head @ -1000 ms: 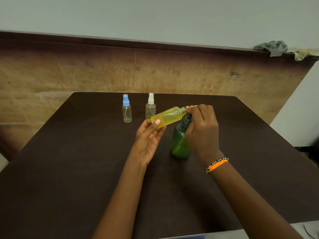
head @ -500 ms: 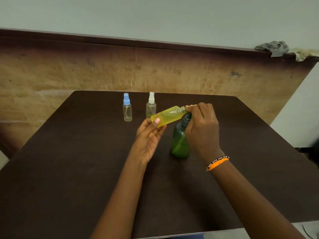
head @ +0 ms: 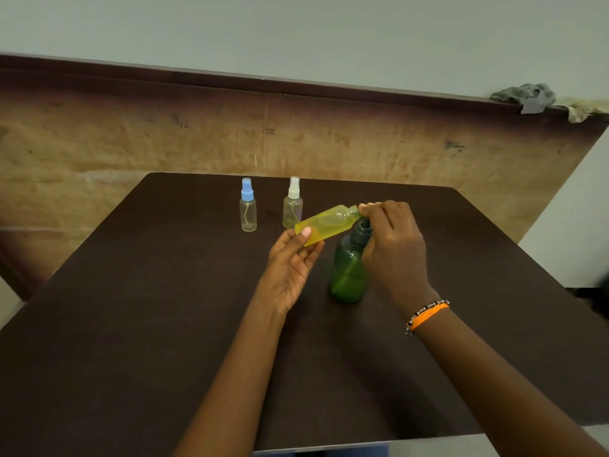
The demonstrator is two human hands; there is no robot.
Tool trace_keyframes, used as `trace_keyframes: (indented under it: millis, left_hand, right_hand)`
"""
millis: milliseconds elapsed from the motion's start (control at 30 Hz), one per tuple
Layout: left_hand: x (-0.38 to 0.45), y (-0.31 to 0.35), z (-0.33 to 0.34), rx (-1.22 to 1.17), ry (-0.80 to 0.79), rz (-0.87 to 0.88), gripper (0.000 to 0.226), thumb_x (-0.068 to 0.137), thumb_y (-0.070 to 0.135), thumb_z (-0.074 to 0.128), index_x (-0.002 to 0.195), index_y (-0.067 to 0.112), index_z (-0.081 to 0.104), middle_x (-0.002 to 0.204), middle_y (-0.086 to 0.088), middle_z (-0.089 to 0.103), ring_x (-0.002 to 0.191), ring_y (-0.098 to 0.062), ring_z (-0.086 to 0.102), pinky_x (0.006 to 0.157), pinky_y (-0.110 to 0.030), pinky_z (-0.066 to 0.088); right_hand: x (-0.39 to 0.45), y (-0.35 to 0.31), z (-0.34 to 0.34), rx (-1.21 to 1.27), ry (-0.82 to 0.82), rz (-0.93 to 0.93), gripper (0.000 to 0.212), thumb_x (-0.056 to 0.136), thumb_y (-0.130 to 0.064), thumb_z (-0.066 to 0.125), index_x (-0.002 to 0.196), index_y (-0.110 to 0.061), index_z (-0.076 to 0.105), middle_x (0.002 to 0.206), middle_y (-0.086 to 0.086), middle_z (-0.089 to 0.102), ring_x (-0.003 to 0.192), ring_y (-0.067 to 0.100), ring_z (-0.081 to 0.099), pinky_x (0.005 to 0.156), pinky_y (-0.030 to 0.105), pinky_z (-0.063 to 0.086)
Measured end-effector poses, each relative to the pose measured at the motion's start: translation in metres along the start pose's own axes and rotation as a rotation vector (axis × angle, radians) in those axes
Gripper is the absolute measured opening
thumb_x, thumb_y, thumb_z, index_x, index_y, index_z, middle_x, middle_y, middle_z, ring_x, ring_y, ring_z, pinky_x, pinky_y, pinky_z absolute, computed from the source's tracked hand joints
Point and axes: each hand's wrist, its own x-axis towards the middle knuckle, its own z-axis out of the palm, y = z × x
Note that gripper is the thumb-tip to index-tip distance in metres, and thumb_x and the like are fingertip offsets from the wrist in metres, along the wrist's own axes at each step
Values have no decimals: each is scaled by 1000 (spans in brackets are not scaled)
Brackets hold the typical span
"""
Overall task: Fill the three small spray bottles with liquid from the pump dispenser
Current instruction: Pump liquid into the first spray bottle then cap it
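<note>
**Count on the bench**

Three small spray bottles: one blue-capped [head: 248, 206], one white-capped [head: 292, 203], one yellow and uncapped [head: 326, 223]. One green pump dispenser [head: 349, 268]. Two hands: left [head: 290, 268], right [head: 393, 245]. Two rags on the wall ledge [head: 524, 95].

Around the green pump dispenser [head: 348, 272] the dark table [head: 131, 324] lies bare to its left, right and near side. Behind it to the left stand a blue-capped bottle [head: 247, 206] and a white-capped bottle [head: 292, 203], a gap between them. Above it, a tilted yellow bottle [head: 326, 224] blocks the way.
</note>
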Motion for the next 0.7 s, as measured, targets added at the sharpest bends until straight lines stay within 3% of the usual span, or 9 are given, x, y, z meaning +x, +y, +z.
trace_keyframes:
  millis: [167, 400, 567, 700]
  left_hand:
    - [-1, 1, 1, -2, -15, 1, 23, 74, 12, 58, 96, 10, 57, 87, 0, 72, 84, -10, 69, 72, -19, 55]
    - [2, 0, -1, -11, 7, -2, 16, 79, 9, 56, 95, 10, 57, 88, -1, 71, 84, -10, 69, 72, -20, 55]
    - [0, -1, -2, -43, 8, -22, 19, 80, 8, 56, 98, 9, 58, 95, -3, 69, 85, -12, 69, 72, -21, 55]
    - [-2, 0, 0, -33, -13, -13, 27, 73, 11, 58, 100, 9, 58, 90, -1, 72, 85, -11, 69, 74, -20, 56]
  right_hand:
    - [17, 0, -13, 4, -86, -28, 20, 70, 4, 51, 82, 3, 66, 77, 14, 60, 71, 33, 58, 46, 31, 47]
    - [2, -4, 3, -16, 9, 28, 29, 80, -1, 38, 87, 6, 65, 81, 15, 60, 74, 30, 56, 58, 30, 46]
    - [9, -3, 1, -25, -14, 22, 22, 75, -1, 41, 78, 2, 62, 77, 13, 58, 77, 20, 44, 53, 23, 36]
    - [19, -2, -7, 0, -51, 22, 21, 73, -2, 43, 77, -1, 63, 77, 10, 59, 75, 24, 53, 48, 21, 33]
